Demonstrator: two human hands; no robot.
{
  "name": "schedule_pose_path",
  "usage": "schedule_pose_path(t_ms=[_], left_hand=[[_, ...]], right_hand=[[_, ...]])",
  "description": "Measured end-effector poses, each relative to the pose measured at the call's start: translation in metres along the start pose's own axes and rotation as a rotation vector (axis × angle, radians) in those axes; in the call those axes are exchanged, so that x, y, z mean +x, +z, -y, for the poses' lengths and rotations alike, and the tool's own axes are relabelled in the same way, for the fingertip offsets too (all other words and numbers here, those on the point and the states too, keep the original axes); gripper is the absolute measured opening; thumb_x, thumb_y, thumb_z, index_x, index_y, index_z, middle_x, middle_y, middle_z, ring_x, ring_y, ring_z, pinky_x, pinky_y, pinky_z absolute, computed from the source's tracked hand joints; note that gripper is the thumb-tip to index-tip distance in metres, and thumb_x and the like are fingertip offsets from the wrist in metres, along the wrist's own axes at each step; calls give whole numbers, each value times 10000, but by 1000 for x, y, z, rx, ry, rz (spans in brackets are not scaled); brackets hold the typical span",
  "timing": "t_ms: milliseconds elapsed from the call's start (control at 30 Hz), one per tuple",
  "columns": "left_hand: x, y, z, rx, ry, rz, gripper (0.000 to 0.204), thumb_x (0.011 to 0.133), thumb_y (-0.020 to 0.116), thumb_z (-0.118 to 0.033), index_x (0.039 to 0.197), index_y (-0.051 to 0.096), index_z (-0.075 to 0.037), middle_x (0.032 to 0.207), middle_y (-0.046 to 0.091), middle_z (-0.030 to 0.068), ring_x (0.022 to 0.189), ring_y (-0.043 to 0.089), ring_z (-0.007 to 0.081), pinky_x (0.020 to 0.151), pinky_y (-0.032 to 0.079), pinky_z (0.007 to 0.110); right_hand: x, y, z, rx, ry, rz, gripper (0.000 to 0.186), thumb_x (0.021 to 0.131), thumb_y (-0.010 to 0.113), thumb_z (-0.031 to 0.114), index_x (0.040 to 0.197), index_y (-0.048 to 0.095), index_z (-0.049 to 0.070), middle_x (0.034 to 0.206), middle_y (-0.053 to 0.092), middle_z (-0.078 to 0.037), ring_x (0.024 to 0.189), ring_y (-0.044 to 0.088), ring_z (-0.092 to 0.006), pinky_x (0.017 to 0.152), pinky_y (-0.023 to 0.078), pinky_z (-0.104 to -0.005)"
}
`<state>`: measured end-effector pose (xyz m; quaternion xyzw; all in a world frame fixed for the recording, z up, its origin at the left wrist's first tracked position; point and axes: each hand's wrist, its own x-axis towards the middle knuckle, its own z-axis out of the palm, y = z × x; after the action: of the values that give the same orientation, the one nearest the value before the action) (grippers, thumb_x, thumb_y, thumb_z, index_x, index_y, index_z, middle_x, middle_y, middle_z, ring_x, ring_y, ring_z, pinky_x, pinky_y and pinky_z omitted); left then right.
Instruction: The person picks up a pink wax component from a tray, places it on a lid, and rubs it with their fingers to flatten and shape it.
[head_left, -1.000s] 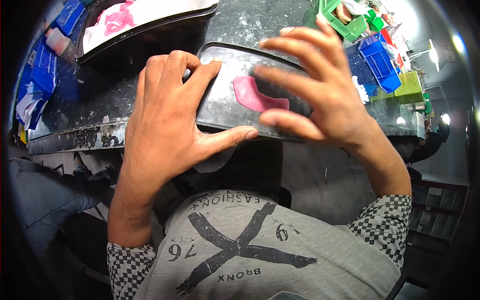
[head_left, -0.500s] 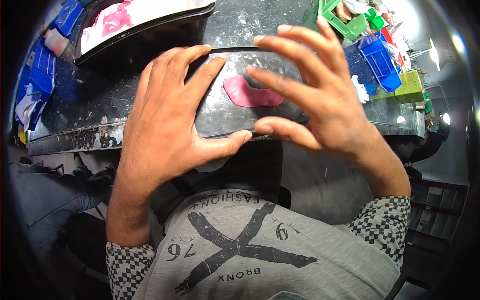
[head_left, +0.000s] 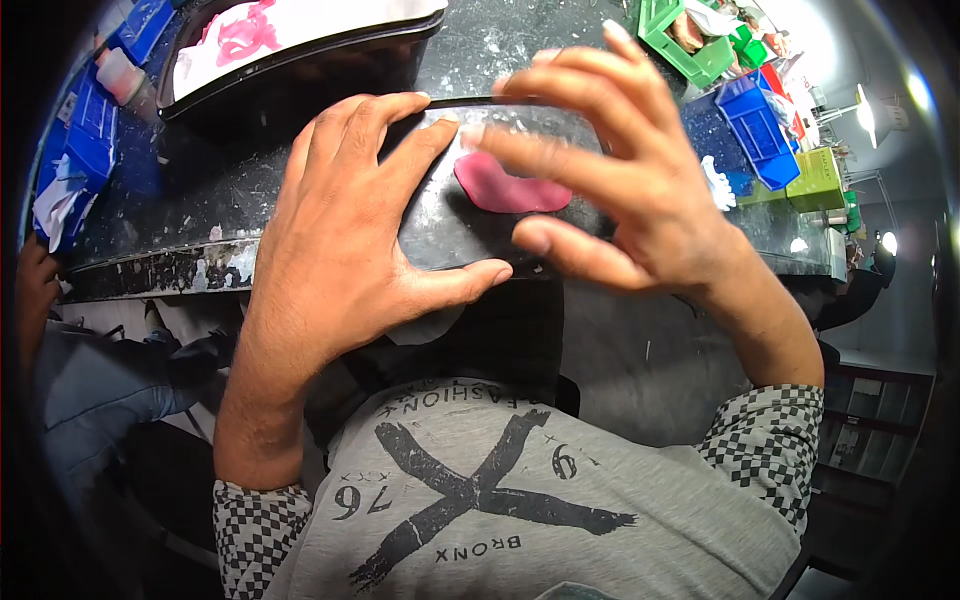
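A dark, smooth flat plate point(head_left: 440, 235) lies at the near edge of the bench. My left hand point(head_left: 345, 230) spans its left part, fingers at the far edge and thumb along the near edge. On the plate rests a curved, horseshoe-like pink piece point(head_left: 510, 192) that looks soft and waxy. Over the plate's right side hovers my right hand point(head_left: 640, 185), empty, its fingers spread and bent, thumb apart. Motion smears its index finger, which is close above the pink piece; I cannot tell whether they touch.
Beyond my left hand stands a black tray point(head_left: 300, 60) with a white sheet and pink material. Blue bins point(head_left: 90, 130) line the left. A green bin point(head_left: 690, 45), a blue bin point(head_left: 755, 125) and a lime box point(head_left: 815, 180) sit right. Another person's hand point(head_left: 38, 280) shows far left.
My right index finger has moved left and slightly down over the pink piece. My left hand keeps its hold on the plate. Another person's hand has appeared at the far left.
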<state>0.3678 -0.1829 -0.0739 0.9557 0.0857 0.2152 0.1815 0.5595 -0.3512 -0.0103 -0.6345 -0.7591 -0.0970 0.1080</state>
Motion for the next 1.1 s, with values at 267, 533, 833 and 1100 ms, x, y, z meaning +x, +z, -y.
schedule_pose_path(t_ms=[267, 533, 833, 1100], left_hand=[[0, 1, 1, -2, 13, -2, 927, 638, 900, -482, 1437, 627, -98, 1506, 529, 144, 1401, 477, 380, 1185, 387, 519], [-1, 1, 2, 8, 18, -11, 926, 639, 905, -487, 1433, 629, -98, 1491, 536, 142, 1400, 477, 381, 1180, 389, 516], [-1, 1, 2, -14, 7, -20, 904, 649, 919, -486, 1418, 639, -102, 1475, 543, 141, 1382, 488, 374, 1168, 401, 512], [0, 0, 0, -26, 13, -28, 890, 646, 925, -481, 1399, 649, -95, 1470, 548, 138, 1373, 493, 373, 1162, 412, 508]], right_hand=[[-6, 14, 3, -8, -114, 30, 457, 863, 795, 492, 1198, 820, 183, 1419, 647, -84, 1397, 528, -305, 1280, 204, -663], [0, 6, -1, 23, -179, 61, 458, 845, 815, 476, 1168, 823, 152, 1389, 668, -89, 1364, 564, -302, 1272, 231, -671], [8, -8, -1, 35, -212, 47, 582, 803, 834, 555, 1188, 811, 119, 1381, 670, -77, 1341, 577, -295, 1250, 320, -647], [2, -5, 0, 13, -220, 49, 610, 795, 819, 605, 1170, 817, 124, 1389, 668, -62, 1341, 578, -294, 1261, 295, -656]])
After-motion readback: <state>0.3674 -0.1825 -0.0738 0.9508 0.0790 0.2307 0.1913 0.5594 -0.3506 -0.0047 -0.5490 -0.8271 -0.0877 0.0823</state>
